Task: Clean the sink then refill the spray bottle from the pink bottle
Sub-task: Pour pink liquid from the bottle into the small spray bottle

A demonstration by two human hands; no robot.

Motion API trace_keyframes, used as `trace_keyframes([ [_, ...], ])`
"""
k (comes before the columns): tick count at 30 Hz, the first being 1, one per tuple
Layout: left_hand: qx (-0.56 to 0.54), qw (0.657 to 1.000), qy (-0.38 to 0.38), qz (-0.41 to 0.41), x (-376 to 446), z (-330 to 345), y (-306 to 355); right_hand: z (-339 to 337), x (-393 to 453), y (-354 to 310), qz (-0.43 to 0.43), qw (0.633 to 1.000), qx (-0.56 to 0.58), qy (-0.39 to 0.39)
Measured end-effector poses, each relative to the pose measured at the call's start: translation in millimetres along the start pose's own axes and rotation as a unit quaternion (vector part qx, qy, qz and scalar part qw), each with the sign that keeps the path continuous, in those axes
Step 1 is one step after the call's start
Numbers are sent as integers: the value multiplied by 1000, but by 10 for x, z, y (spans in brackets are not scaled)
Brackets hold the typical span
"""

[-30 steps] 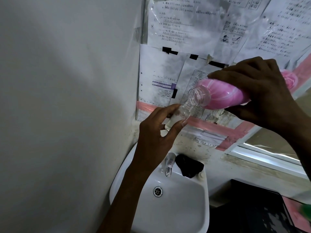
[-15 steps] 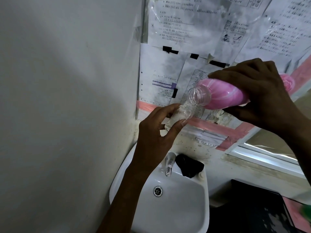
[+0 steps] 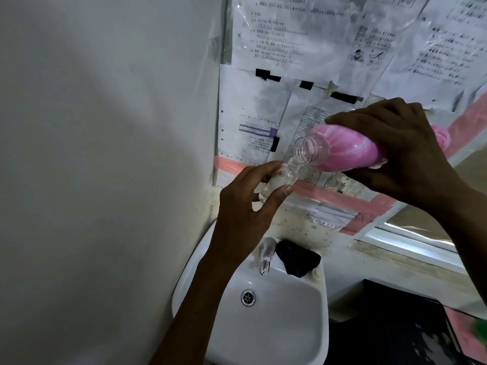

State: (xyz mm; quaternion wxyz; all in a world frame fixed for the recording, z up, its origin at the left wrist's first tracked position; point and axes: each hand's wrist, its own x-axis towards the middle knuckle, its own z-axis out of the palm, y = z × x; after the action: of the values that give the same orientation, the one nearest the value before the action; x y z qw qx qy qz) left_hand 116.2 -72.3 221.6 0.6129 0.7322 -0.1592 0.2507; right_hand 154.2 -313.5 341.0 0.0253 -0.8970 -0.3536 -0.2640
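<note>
Head view, and the pour is on: the pink bottle (image 3: 350,151) lies tipped almost flat at centre right of the frame, its clear open neck angled down at the mouth of the small clear spray bottle (image 3: 276,180) just below and to the left. The two mouths sit very close; whether they touch, I cannot tell. The right hand (image 3: 403,151) wraps over the pink bottle's body, fingers curled across the top and thumb beneath. The left hand (image 3: 245,209) pinches the spray bottle between thumb and fingertips, tilted towards the stream.

Here's the danger: that target opening is narrow and the pink bottle's neck is wider. Tip a touch further and the liquid likely surges past the rim and runs over the left fingers. A wet pinch could slip, and a clear bottle makes the fill level hard to read, so overflow is a real risk.

Directly below, at bottom centre, the white sink (image 3: 297,346) would catch any spill, with its tap (image 3: 266,255) and a dark cloth (image 3: 297,259) on the rim. Taped paper notices (image 3: 290,35) fill the upper right wall.
</note>
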Motion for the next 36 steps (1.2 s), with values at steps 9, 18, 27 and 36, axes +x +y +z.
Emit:
trace_keyframes([
  [9, -7, 1000, -5, -11, 3, 38, 3, -52, -8, 6, -5, 1000, -17, -2],
  [18, 3, 1000, 10, -8, -38, 57, 7, -75, -52, 10, -6, 1000, -27, -8],
  [27, 1, 1000, 4, -6, -68, 61, 25, -102, -72, 10, -14, 999, -45, -7],
  [36, -2, 1000, 10, -10, -70, 56, 32, -111, -49, 9, -16, 998, -54, -8],
])
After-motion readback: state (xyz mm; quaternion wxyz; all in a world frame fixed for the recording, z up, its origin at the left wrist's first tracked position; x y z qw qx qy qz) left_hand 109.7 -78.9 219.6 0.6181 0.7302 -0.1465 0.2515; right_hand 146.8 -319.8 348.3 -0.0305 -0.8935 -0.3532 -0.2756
